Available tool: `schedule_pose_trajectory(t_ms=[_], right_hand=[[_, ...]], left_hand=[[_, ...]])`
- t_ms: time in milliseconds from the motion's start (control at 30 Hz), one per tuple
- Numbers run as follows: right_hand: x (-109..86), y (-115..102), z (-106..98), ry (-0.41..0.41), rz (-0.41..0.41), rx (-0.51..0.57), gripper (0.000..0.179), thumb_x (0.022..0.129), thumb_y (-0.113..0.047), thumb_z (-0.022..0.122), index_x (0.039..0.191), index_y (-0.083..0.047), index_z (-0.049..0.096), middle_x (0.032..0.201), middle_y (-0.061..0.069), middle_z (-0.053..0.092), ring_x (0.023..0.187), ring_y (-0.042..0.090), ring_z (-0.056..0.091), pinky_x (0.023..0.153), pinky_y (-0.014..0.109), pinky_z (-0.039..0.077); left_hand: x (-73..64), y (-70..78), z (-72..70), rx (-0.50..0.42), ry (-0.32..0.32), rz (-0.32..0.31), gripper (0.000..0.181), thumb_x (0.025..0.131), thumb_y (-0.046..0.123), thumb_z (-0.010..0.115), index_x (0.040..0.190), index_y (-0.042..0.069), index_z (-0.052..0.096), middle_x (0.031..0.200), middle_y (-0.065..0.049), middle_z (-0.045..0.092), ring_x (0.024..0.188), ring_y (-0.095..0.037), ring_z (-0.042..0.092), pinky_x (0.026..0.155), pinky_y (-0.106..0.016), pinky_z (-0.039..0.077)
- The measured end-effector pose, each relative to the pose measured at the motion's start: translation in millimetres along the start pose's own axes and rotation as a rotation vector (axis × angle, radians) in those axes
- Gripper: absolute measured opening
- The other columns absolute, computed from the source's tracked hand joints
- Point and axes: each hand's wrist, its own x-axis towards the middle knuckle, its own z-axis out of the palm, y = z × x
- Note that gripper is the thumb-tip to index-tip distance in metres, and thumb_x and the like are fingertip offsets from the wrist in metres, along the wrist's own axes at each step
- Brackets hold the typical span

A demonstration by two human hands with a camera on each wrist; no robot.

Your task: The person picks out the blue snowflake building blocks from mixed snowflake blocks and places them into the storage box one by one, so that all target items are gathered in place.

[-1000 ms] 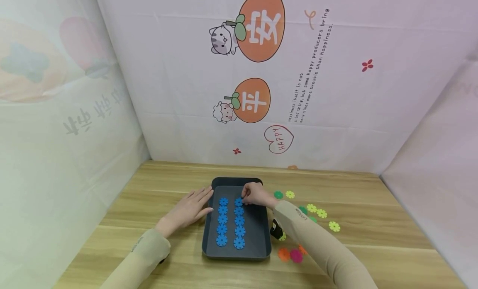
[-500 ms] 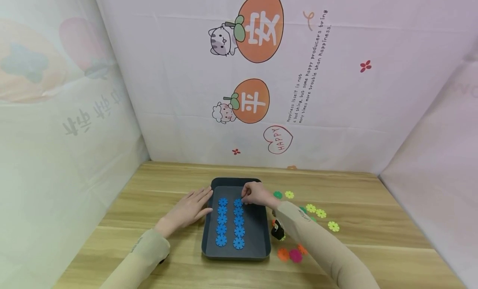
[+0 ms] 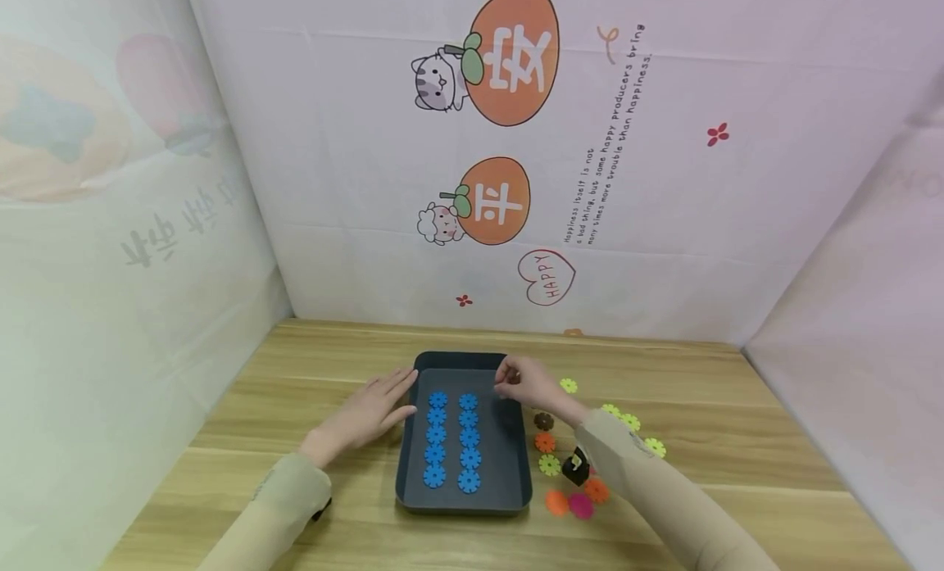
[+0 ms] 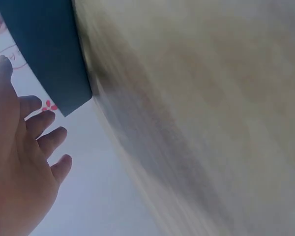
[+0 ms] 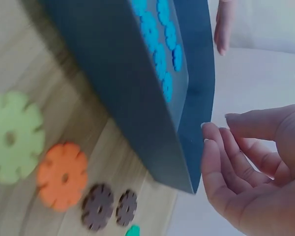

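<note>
A dark grey tray (image 3: 500,479) holds two columns of blue notched discs, the left column (image 3: 435,434) and the right column (image 3: 469,437). At the tray's left rim my left hand (image 3: 367,411) rests with its fingers extended. The left wrist view shows that hand's fingers (image 4: 51,140) apart from one another beside the tray wall (image 4: 49,49). My right hand (image 3: 533,384) is over the tray's upper right edge. Its fingers are loosely bent with nothing visible between them, and the right wrist view shows the hand (image 5: 260,167) beside the tray wall.
Loose notched discs lie right of the tray: brown (image 3: 543,422), orange (image 3: 545,442), yellow-green (image 3: 549,465) and magenta (image 3: 581,506). Several yellow discs (image 3: 630,423) lie farther right, partly behind the sleeve. Printed cloth walls (image 3: 369,186) enclose the wooden table (image 3: 354,505).
My right hand has moved right, off the top disc of the right blue column. Brown and orange discs by the tray have come into view. The left hand stays at the rim.
</note>
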Motion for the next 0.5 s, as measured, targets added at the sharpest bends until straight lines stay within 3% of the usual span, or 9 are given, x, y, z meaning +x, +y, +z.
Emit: schedule_pose_trajectory(t_ms=[167,300,367,500], right_hand=[[-14.4,6.2,-6.1,0.080,-0.030,-0.047,0.004,0.092,-0.005,0.066,0.089,-0.004,0.064,0.085,0.010,0.069,0.069,0.012,0.064,0.059,0.021,0.054],[-26.0,17.6,-7.9,0.131,-0.063,-0.136,0.005,0.094,-0.007,0.065,0.090,-0.005,0.064,0.086,0.008,0.070,0.076,0.017,0.069,0.066,0.026,0.059],[-32.9,24.8,-9.8,0.145,-0.072,-0.181,0.005,0.095,-0.008,0.065,0.095,-0.003,0.064,0.091,0.011,0.071,0.083,0.023,0.070,0.071,0.032,0.060],[-49.1,40.2,-17.6,0.159,-0.037,-0.284,0.025,0.096,-0.018,0.065,0.115,-0.001,0.062,0.114,0.020,0.067,0.102,0.035,0.068,0.084,0.044,0.060]], left_hand=[[-0.1,-5.8,-3.8,0.008,0.046,-0.015,0.065,0.105,0.041,0.044,0.156,0.003,0.029,0.161,-0.018,0.032,0.148,-0.039,0.033,0.120,-0.058,0.029],[-3.1,-12.0,-5.6,0.014,0.064,-0.051,0.064,0.105,0.039,0.044,0.156,0.003,0.029,0.161,-0.018,0.032,0.148,-0.039,0.033,0.120,-0.058,0.029],[-4.7,-15.1,-6.3,0.011,0.069,-0.075,0.063,0.105,0.039,0.044,0.156,0.004,0.029,0.161,-0.018,0.031,0.148,-0.039,0.032,0.121,-0.059,0.028],[-7.7,-21.6,-7.7,0.036,0.092,-0.123,0.064,0.105,0.041,0.045,0.156,0.006,0.029,0.161,-0.017,0.032,0.149,-0.039,0.032,0.121,-0.060,0.025]])
